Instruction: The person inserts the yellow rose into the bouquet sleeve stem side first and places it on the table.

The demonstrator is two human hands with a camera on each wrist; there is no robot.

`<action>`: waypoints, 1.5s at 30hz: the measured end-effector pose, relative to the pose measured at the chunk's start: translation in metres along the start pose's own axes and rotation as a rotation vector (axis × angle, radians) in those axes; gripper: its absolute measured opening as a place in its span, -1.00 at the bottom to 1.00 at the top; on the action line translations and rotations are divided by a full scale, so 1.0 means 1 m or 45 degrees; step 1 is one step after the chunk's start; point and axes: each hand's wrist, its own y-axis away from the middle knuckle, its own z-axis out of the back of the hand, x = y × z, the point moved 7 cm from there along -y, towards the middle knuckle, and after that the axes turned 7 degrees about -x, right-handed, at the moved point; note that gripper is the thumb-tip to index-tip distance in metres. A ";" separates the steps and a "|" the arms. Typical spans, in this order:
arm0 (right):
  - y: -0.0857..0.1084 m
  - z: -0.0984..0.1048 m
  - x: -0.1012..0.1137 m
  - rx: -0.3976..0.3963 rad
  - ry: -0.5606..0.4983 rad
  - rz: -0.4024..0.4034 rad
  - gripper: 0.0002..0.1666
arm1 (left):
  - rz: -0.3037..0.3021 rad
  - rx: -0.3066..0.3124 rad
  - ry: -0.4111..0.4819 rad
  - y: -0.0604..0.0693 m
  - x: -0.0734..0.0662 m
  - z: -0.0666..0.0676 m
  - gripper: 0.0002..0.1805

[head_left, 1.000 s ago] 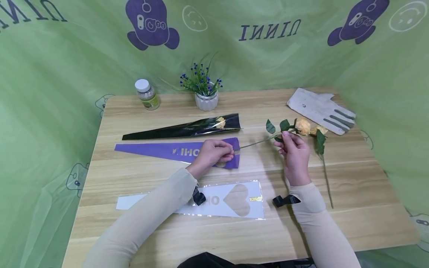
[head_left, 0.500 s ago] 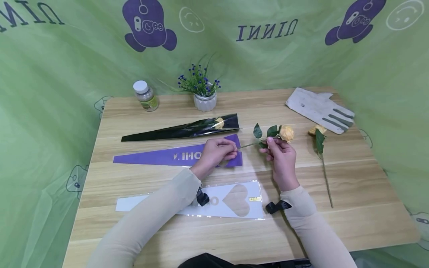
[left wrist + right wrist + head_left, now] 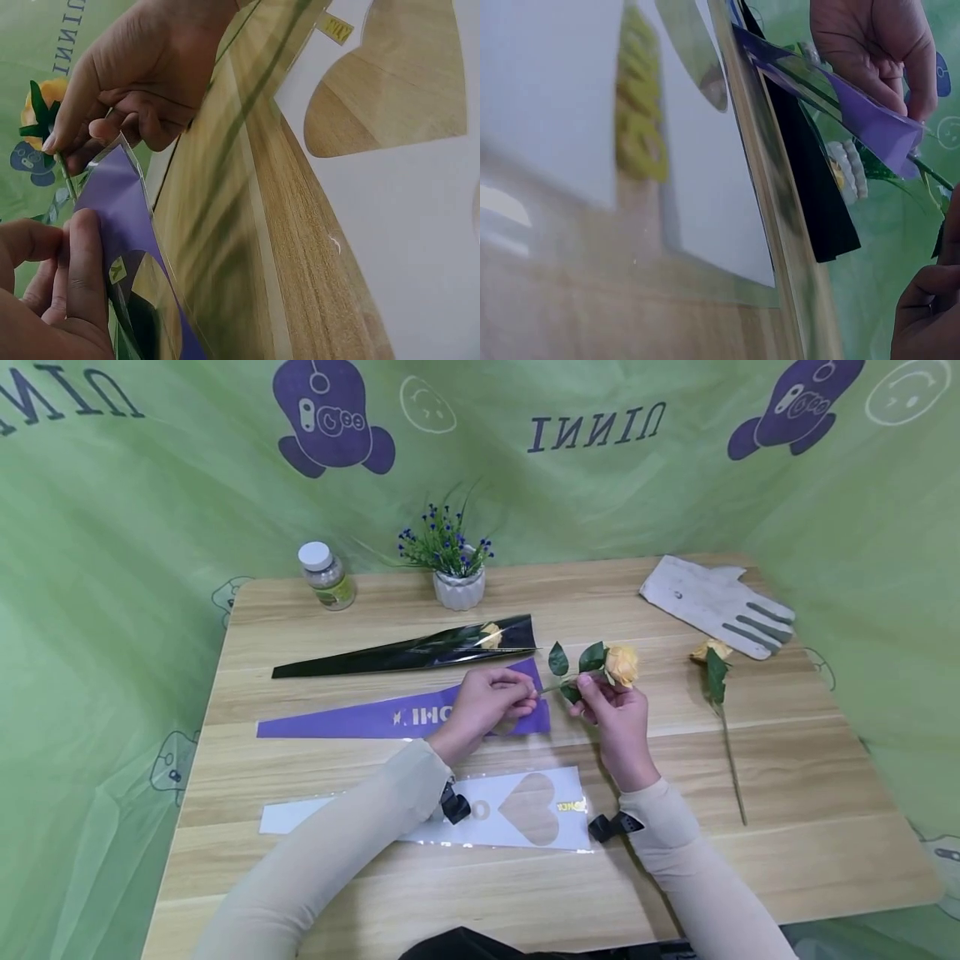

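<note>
Left hand (image 3: 483, 706) pinches a purple sleeve (image 3: 382, 718), right hand (image 3: 621, 727) a yellow rose (image 3: 622, 665) with green leaves (image 3: 592, 656).

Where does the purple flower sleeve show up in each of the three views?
Head: the purple flower sleeve shows just left of centre, its wide end in the left hand.
Left wrist: purple flower sleeve at lower left.
Right wrist: purple flower sleeve at upper right.
Shared landmark: the white flower sleeve with yellow lettering.

"UINNI" (inverted in head view): green backdrop (image 3: 510, 497); "IHO", partly hidden: purple sleeve (image 3: 360, 718); "O": white sleeve (image 3: 493, 828)
</note>
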 end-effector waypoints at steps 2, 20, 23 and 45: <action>0.001 0.000 -0.001 0.010 0.002 -0.005 -0.72 | 0.007 -0.001 0.003 0.000 -0.001 0.000 -0.87; 0.006 -0.009 -0.009 0.132 0.091 -0.019 -0.67 | -0.050 0.031 0.067 0.002 -0.007 -0.006 -0.86; 0.007 -0.010 -0.009 0.146 0.168 -0.046 -0.67 | -0.063 0.039 0.074 0.001 -0.009 -0.007 -0.85; 0.015 -0.019 0.006 0.797 -0.042 -0.072 -0.15 | -0.058 0.051 0.033 0.006 -0.011 -0.003 -0.85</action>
